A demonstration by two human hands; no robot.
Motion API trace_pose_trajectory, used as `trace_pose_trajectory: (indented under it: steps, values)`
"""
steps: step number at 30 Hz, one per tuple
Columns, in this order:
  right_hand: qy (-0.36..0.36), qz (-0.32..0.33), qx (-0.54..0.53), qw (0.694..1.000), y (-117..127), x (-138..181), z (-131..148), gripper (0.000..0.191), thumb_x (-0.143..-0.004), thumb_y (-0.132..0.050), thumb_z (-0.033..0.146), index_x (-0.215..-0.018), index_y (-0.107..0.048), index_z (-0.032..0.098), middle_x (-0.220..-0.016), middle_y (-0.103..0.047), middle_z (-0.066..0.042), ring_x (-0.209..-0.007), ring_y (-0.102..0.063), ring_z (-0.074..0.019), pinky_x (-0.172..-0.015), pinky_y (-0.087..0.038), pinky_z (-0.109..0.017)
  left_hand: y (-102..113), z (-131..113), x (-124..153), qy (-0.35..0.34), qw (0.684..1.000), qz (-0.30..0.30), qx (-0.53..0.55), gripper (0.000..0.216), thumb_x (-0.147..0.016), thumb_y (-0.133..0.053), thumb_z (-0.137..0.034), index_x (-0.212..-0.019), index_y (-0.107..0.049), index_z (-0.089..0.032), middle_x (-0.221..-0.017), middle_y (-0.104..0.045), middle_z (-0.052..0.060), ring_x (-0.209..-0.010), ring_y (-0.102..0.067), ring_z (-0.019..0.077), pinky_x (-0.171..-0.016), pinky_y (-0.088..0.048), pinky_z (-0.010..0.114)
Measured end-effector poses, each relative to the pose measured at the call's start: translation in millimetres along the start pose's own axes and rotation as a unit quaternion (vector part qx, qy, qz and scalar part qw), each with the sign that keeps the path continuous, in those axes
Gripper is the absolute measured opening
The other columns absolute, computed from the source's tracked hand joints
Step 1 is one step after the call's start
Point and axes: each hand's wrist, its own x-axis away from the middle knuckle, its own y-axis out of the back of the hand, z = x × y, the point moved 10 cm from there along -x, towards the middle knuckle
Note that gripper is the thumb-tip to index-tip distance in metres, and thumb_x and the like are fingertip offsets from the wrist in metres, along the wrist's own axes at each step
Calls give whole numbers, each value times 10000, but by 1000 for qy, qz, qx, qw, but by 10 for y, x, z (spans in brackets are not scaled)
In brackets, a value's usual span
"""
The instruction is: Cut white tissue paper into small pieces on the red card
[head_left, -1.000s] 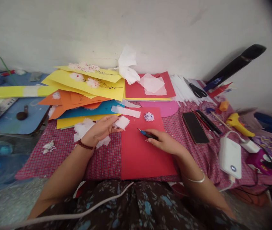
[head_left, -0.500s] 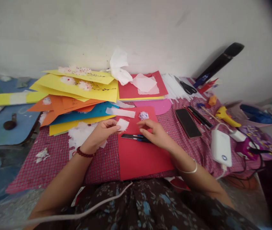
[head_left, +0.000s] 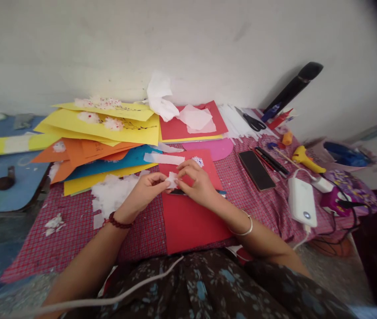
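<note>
A small piece of white tissue paper [head_left: 172,179] is pinched between my two hands. My left hand [head_left: 148,189] grips its left edge with thumb and forefinger. On the opposite edge, the fingertips of my right hand [head_left: 197,182] are closed. Both are above a red paper sheet [head_left: 191,228]. A dark pen-like tool [head_left: 177,192] lies on the sheet, partly covered by my right hand. Just beyond that hand sits a white-and-purple paper flower [head_left: 198,161]. Strips of white tissue [head_left: 163,158] lie behind my fingers.
Stacked yellow cards [head_left: 109,126] with tissue flowers stand at the back left, near orange and blue papers. Loose tissue [head_left: 113,190] lies left of my hands. To the right are a phone [head_left: 256,170], scissors [head_left: 254,122], pens [head_left: 273,160], a glue gun [head_left: 308,159] and a power bank [head_left: 302,201].
My right hand has moved left and taken hold of the tissue's right edge. It now partly hides the flower. The view has shifted slightly.
</note>
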Motion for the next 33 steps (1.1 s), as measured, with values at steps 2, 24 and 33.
trace_pose_trajectory:
  steps: [2, 24, 33]
  values:
    - [27, -9, 31, 999, -2, 27, 37, 59, -900, -600, 157, -861, -588, 200, -1080, -606, -89, -1035, -584, -203, -898, -484, -388, -18, 96, -15, 35, 995, -7, 93, 247, -771, -765, -387, -745, -669, -161, -698, -661, -2, -644, -623, 117, -672, -543, 239]
    - [-417, 9, -520, 745, -386, 418, -771, 281, -688, -777, 284, -795, -529, 206, -594, -689, 40, -517, -661, -101, -512, -541, -177, 453, -687, 185, -311, 828, -223, -409, 569, -811, -512, -51, -1356, -507, -214, -1334, -568, 126, -1172, -581, 248, -891, -541, 379]
    - [-421, 122, -576, 690, -520, 455, -626, 268, -695, -741, 245, -802, -501, 194, -544, -657, 38, -463, -649, -112, -403, -514, -153, -299, -566, 346, -414, 782, 15, -466, 599, -891, -551, -80, -1433, -458, -317, -1568, -364, 116, -1422, -382, 286, -1081, -434, 483]
